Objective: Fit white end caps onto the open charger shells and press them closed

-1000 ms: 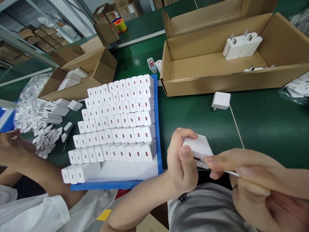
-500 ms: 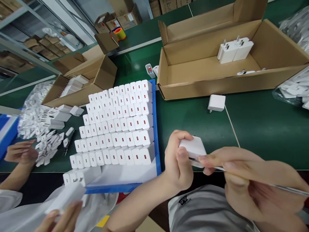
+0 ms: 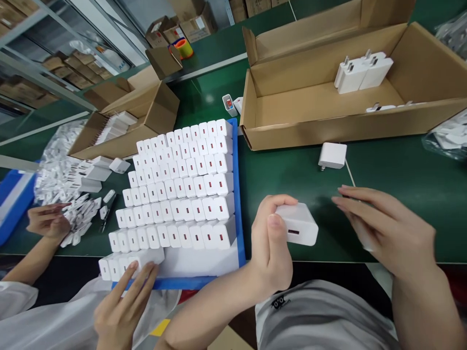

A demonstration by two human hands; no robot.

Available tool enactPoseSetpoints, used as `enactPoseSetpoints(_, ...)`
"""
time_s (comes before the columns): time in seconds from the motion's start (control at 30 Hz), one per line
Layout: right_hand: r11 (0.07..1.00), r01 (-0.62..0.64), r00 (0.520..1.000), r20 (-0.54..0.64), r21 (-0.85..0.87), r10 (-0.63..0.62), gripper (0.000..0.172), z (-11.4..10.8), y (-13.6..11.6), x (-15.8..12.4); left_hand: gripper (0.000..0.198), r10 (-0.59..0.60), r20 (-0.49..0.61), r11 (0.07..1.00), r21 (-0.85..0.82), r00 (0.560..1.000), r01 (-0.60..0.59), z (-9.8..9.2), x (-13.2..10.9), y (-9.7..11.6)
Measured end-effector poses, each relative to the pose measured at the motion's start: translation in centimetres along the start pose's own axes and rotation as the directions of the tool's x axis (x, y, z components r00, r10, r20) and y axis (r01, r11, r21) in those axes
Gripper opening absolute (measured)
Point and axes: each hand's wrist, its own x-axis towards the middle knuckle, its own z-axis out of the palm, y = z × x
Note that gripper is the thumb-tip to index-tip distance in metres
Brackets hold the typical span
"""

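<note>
My left hand (image 3: pixel 272 243) is closed around a white USB charger (image 3: pixel 298 221) above the table's front edge. The charger's end face with its slim dark port points toward me. To its right and apart from it, my right hand (image 3: pixel 390 228) is raised with fingers pressed together on a thin metal tool (image 3: pixel 356 199); only a sliver of the tool shows between the fingers. Another white charger (image 3: pixel 332 155) lies on the green table beyond my hands, prongs toward me.
A blue-edged tray (image 3: pixel 239 204) with rows of white chargers stands left of my hands. An open carton (image 3: pixel 310 133) holding several plugs lies behind. At left, a co-worker's hand (image 3: pixel 126 301) touches chargers at the tray's front; their other hand (image 3: pixel 49 221) is by small white parts.
My right hand has moved away from the charger, up and right, with the tool. The charger has turned so its port shows. The co-worker's near hand has moved a charger to the tray's front row.
</note>
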Motion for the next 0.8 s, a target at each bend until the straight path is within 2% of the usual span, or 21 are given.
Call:
enactPoseSetpoints(0.1, 0.989, 0.102, 0.981, 0.177, -0.111, -0.081, 0.036, 1.1, 1.5, 0.2, 0.051, 0.006, -0.015, 1.000, 0.004, 1.000, -0.006, 0.0, 0.0, 0.1)
enactPoseSetpoints(0.17, 0.992, 0.085, 0.963, 0.263, -0.094, -0.057, 0.042, 1.3, 1.8, 0.2, 0.050, 0.003, -0.015, 1.000, -0.001, 1.000, -0.003, 0.1, -0.1, 0.0)
enactPoseSetpoints(0.23, 0.995, 0.057, 0.953, 0.301, -0.076, -0.031, 0.049, 1.3, 1.3, 0.4, 0.049, 0.001, -0.004, 1.000, -0.015, 1.000, -0.001, 0.1, -0.2, 0.0)
enactPoseSetpoints(0.3, 1.000, 0.015, 0.969, 0.248, -0.024, -0.009, 0.052, 1.0, -0.2, 0.8, 0.047, 0.005, 0.012, 1.000, -0.029, 1.000, -0.005, 0.2, -0.3, -0.2)
enactPoseSetpoints(0.4, 0.977, -0.039, 0.995, 0.094, 0.210, 0.020, 0.064, 0.7, -3.2, 1.7, 0.044, 0.025, 0.027, 0.998, -0.060, 0.999, -0.023, 0.3, -0.5, -0.3)
enactPoseSetpoints(0.5, 0.926, 0.033, 0.999, 0.023, 0.376, -0.044, 0.069, 1.1, -5.2, 2.3, 0.041, 0.037, 0.077, 0.992, -0.123, 0.996, -0.027, 0.4, -0.4, -0.3)
enactPoseSetpoints(0.6, 0.923, 0.105, 0.994, -0.015, 0.370, -0.107, 0.065, 1.7, -5.6, 2.5, 0.040, 0.045, 0.096, 0.991, -0.133, 0.994, -0.032, 0.4, -0.2, -0.1)
enactPoseSetpoints(0.8, 0.915, 0.106, 0.994, -0.033, 0.389, -0.102, 0.062, 1.9, -5.0, 2.5, 0.039, 0.069, 0.089, 0.997, -0.049, 0.994, -0.065, 0.2, 0.0, 0.4)
